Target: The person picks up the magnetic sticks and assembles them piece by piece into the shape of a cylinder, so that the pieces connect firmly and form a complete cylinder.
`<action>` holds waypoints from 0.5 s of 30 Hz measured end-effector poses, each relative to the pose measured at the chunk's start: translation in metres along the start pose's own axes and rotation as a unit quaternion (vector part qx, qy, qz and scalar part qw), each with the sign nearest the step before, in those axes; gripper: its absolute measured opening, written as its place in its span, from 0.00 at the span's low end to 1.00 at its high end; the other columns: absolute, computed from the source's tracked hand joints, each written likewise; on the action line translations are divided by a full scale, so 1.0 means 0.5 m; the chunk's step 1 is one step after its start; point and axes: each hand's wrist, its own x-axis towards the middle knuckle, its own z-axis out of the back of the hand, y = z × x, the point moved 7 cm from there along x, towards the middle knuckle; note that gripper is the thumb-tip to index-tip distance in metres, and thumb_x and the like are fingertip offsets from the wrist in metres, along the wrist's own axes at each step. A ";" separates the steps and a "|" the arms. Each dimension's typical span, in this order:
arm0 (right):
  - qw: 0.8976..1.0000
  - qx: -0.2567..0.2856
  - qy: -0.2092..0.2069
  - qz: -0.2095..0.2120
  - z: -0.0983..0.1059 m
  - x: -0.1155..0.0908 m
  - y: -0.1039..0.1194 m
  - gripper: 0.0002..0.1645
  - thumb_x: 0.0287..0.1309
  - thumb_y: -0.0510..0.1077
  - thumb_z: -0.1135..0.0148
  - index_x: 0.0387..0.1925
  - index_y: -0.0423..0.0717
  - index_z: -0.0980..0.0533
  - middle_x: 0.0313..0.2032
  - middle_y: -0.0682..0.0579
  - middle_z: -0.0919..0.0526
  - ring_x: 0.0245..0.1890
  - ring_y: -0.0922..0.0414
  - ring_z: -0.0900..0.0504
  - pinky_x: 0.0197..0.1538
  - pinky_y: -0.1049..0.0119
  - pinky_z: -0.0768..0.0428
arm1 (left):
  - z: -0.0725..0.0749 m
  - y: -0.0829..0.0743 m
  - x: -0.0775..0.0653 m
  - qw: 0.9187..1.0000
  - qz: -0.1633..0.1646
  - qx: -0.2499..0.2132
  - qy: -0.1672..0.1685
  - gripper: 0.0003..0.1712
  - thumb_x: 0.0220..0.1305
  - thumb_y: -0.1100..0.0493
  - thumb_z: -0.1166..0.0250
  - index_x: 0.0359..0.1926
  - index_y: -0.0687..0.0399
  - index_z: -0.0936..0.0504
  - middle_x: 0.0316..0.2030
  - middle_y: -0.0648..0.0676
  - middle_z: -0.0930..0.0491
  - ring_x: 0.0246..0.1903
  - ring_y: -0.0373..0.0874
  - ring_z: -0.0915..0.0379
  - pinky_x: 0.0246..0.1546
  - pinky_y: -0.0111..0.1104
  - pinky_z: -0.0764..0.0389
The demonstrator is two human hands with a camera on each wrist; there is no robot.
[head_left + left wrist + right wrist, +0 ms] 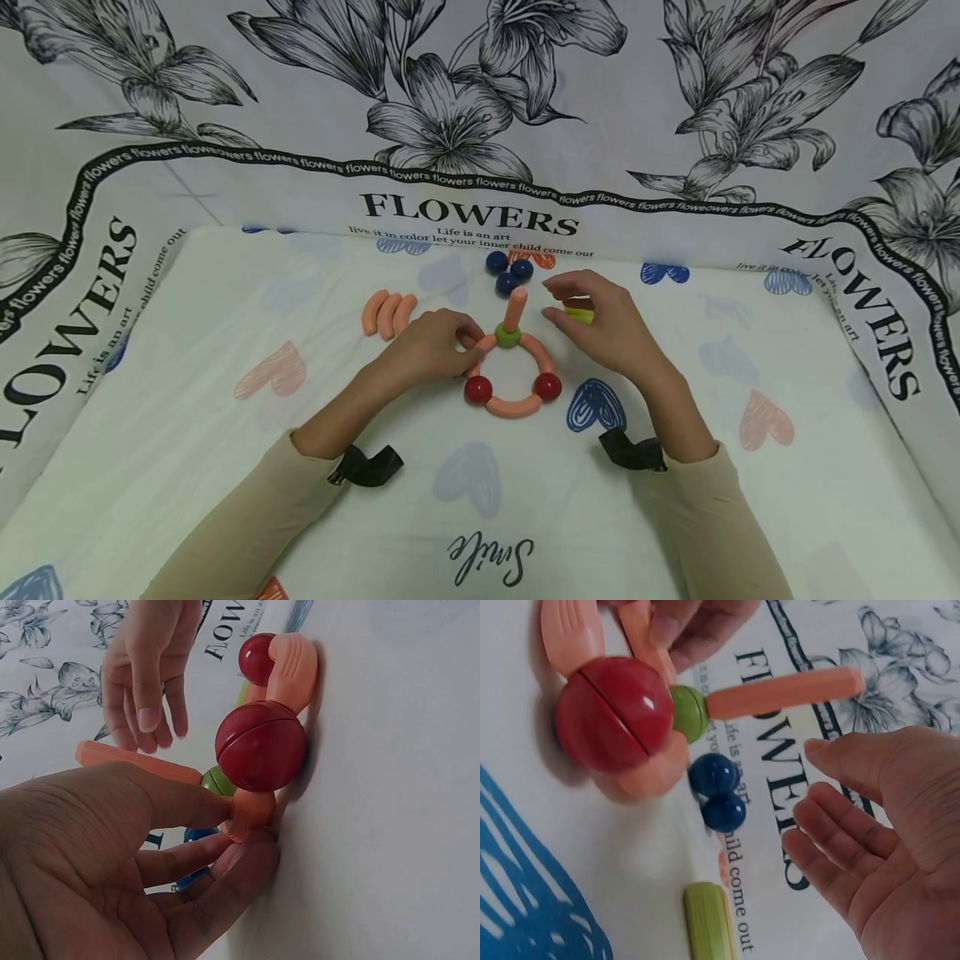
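A ring of curved orange rods [514, 407] joined by two red balls [547, 386] and a green ball [507, 336] lies on the cloth. From the green ball a straight orange rod [784, 691] stands up. My left hand [442, 343] pinches the ring's left curved rod [253, 811] between thumb and fingers, just beside a red ball [261, 746]. To the right of the straight rod is my right hand [606, 323], its fingers loosely bent and apart from the rod, holding nothing. Beyond the ring sit three dark blue balls [507, 285].
Three loose curved orange rods [387, 315] lie left of the ring, near my left hand. A yellow-green rod [707, 922] is partly hidden behind my right hand in the head view. Underneath is a white cloth [360, 533] printed with hearts and lettering.
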 end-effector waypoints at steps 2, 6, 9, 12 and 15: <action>1.000 -0.015 0.002 -0.007 0.006 0.000 -0.010 0.24 0.67 0.40 0.29 0.62 0.41 0.21 0.59 0.42 0.15 0.61 0.45 0.15 0.64 0.47 0.16 | 0.000 0.000 0.000 1.000 0.000 0.000 0.000 0.16 0.69 0.49 0.31 0.52 0.50 0.12 0.39 0.48 0.11 0.39 0.43 0.21 0.37 0.32 0.24; 0.999 -0.043 0.013 -0.028 0.017 -0.001 -0.030 0.22 0.68 0.41 0.30 0.61 0.41 0.20 0.59 0.41 0.15 0.61 0.44 0.16 0.65 0.45 0.17 | 0.001 -0.001 -0.001 1.000 -0.001 -0.002 -0.002 0.16 0.69 0.50 0.30 0.53 0.50 0.12 0.40 0.48 0.11 0.38 0.43 0.21 0.37 0.32 0.24; 0.996 -0.064 0.028 -0.047 0.021 -0.002 -0.043 0.21 0.68 0.41 0.30 0.60 0.41 0.19 0.58 0.41 0.15 0.61 0.43 0.16 0.66 0.44 0.17 | 0.001 -0.001 -0.002 1.000 -0.001 -0.003 -0.002 0.16 0.69 0.50 0.31 0.53 0.50 0.12 0.39 0.48 0.12 0.39 0.43 0.21 0.37 0.32 0.23; 0.994 -0.082 0.047 -0.063 0.021 -0.003 -0.053 0.20 0.69 0.42 0.31 0.59 0.41 0.18 0.57 0.41 0.14 0.61 0.43 0.16 0.66 0.43 0.18 | 0.002 -0.002 -0.003 1.000 -0.001 -0.003 -0.002 0.16 0.69 0.50 0.31 0.53 0.50 0.12 0.40 0.48 0.12 0.39 0.43 0.21 0.38 0.32 0.23; 0.989 -0.108 0.066 -0.082 0.019 -0.006 -0.064 0.19 0.69 0.42 0.32 0.59 0.42 0.17 0.57 0.42 0.13 0.60 0.42 0.17 0.66 0.42 0.19 | 0.002 -0.001 -0.004 1.000 0.002 -0.004 -0.002 0.16 0.69 0.50 0.30 0.53 0.50 0.12 0.40 0.48 0.11 0.39 0.43 0.21 0.37 0.32 0.23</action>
